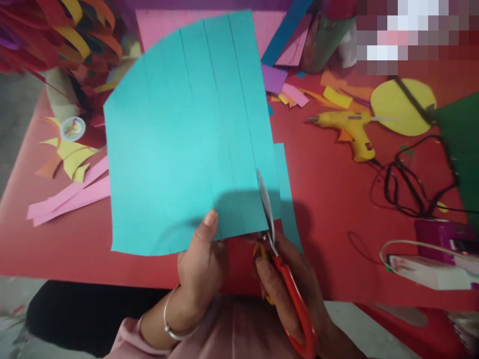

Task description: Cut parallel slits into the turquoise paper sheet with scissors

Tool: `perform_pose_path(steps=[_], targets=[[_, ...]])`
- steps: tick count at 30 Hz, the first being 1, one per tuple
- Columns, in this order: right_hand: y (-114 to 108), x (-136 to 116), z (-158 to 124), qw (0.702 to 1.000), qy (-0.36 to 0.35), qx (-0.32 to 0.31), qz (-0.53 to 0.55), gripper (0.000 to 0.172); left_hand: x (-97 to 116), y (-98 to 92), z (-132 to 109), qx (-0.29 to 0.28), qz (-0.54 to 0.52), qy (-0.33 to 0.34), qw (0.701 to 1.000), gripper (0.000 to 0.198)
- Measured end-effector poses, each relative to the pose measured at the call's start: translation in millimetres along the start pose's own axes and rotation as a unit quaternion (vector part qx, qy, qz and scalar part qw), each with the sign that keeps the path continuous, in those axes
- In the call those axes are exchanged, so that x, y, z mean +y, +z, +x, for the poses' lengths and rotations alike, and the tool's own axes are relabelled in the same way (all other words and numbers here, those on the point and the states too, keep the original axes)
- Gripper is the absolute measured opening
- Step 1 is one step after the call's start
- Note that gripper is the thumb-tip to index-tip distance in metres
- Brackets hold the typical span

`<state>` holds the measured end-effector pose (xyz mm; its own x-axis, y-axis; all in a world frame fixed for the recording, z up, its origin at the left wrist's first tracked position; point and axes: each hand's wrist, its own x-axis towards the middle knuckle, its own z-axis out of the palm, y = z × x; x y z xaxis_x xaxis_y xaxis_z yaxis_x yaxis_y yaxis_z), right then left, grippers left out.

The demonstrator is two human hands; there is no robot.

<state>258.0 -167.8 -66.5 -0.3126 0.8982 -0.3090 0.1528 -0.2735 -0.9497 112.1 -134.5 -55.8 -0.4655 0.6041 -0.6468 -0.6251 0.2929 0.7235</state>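
A large turquoise paper sheet (168, 134) with a curved top edge and several ruled pencil lines fills the middle of the view. My left hand (202, 254) pinches its lower edge, thumb on top and fingers underneath. My right hand (288, 284) holds scissors (267, 209) with a red handle; part of a yellow handle shows too. One blade lies over the sheet's lower right, along the rightmost line, with the paper between the blades. The lower blade is hidden. A turquoise strip (289, 199) lies on the table just right of the sheet.
On the red table (337, 199) are a yellow glue gun (346, 124) with a tangled black cord, a yellow paper oval (404, 107) and a white power strip (430, 271). Pink strips (71, 199) and yellow scraps (75, 154) lie left. Looped coloured strips (67, 30) stand upper left.
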Motion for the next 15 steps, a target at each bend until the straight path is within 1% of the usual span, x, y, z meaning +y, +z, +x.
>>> perform_pose_path(steps=[2, 4, 6, 8, 9, 12, 15], targets=[[2.3, 2.7, -1.1, 1.0, -0.01, 0.017, -0.015, 0.028, -0.8, 0.4, 1.5, -0.013, -0.029, 0.011, 0.999, 0.034], [5.5, 6.6, -3.0, 0.998, -0.025, 0.047, -0.028, 0.029, -2.4, 3.2, 1.7, -0.007, -0.048, 0.039, 0.998, 0.037], [9.0, 10.9, -4.6, 0.996, -0.031, 0.081, -0.036, 0.029, -3.6, 7.5, 0.3, 0.018, -0.059, 0.054, 0.997, 0.038], [11.9, 14.4, -5.2, 0.992, -0.021, 0.115, -0.045, 0.031, -3.8, 11.8, -2.0, 0.047, -0.07, 0.054, 0.995, 0.039], [12.9, 15.3, -5.2, 0.99, -0.017, 0.128, -0.051, 0.032, -3.6, 13.3, -3.2, 0.051, -0.076, 0.056, 0.994, 0.04], [14.3, 15.7, -6.4, 0.985, -0.031, 0.159, -0.064, 0.032, -3.0, 14.0, -7.3, 0.017, -0.092, 0.089, 0.992, 0.04], [14.9, 16.5, -10.1, 0.981, -0.051, 0.179, -0.049, 0.029, -3.7, 10.3, -12.0, -0.007, -0.057, 0.122, 0.991, 0.028]])
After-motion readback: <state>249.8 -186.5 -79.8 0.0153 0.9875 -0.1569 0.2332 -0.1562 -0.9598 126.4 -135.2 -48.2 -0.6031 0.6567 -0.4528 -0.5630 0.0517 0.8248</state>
